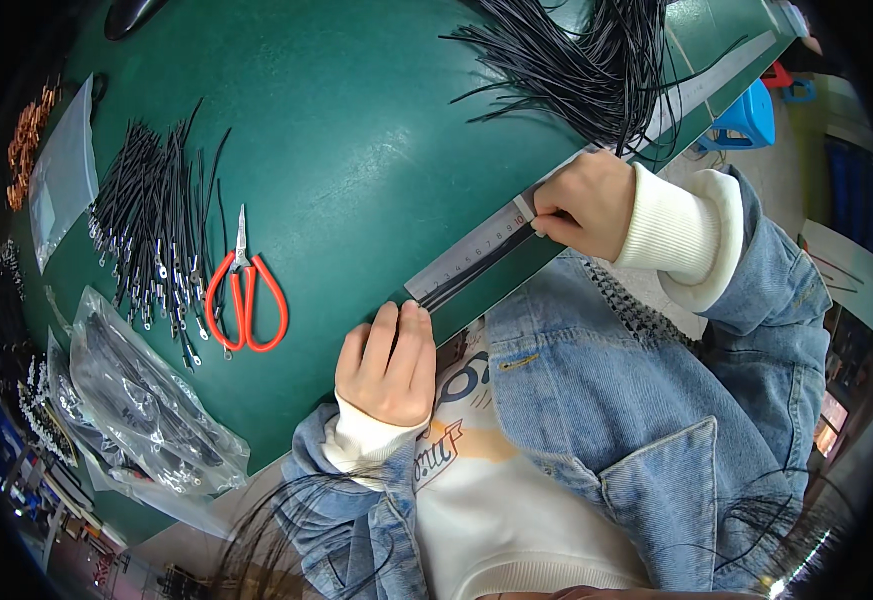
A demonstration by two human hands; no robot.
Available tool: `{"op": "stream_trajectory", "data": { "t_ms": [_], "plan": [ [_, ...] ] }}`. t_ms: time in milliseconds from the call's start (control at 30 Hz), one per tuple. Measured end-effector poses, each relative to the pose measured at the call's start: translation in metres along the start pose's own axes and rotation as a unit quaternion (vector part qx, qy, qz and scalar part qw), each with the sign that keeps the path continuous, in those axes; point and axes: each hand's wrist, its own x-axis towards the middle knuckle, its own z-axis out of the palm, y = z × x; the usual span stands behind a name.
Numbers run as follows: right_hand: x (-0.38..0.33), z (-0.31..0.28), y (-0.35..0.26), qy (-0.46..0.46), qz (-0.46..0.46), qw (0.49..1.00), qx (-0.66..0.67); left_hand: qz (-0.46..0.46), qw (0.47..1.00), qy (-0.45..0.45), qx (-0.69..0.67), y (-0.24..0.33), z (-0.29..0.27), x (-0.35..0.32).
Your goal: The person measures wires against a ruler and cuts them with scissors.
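Note:
A grey ruler (465, 256) lies slantwise along the near edge of the table. Thin black wires (477, 268) stretch beside its marked edge, between my two hands. My right hand (592, 205) is closed, thumb and bent forefinger pinching the wires at the ruler's upper right part. At the ruler's lower left end, the fingertips of my left hand (389, 368) press together over the other wire ends; its thumb is hidden. Beyond my right hand lies a big loose bundle of long black wires (597, 70), partly over a pale strip (727, 75).
Red-handled scissors (247, 300) lie left on the green table (357, 130), beside a pile of short black wires with metal terminals (152, 220). Clear plastic bags (147, 400) and copper-coloured pieces (32, 140) are farther left. A blue stool (747, 118) stands past the table's right edge.

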Motion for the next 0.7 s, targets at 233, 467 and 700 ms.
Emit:
{"op": "stream_trajectory", "data": {
  "t_ms": [233,467,700],
  "plan": [
    [0.0007,0.002,-0.0065,0.009,0.028,0.999,-0.022,0.012,1.0,0.018,0.003,-0.0022,0.0029,-0.0016],
    [0.0039,0.0033,-0.008,-0.004,0.055,0.997,-0.045,0.019,0.999,0.025,0.004,-0.0036,0.0049,-0.0005],
    [0.006,0.0019,-0.0062,-0.012,0.037,0.999,-0.036,0.022,0.999,0.029,0.009,-0.0028,0.0052,-0.0014]
  ]
}}
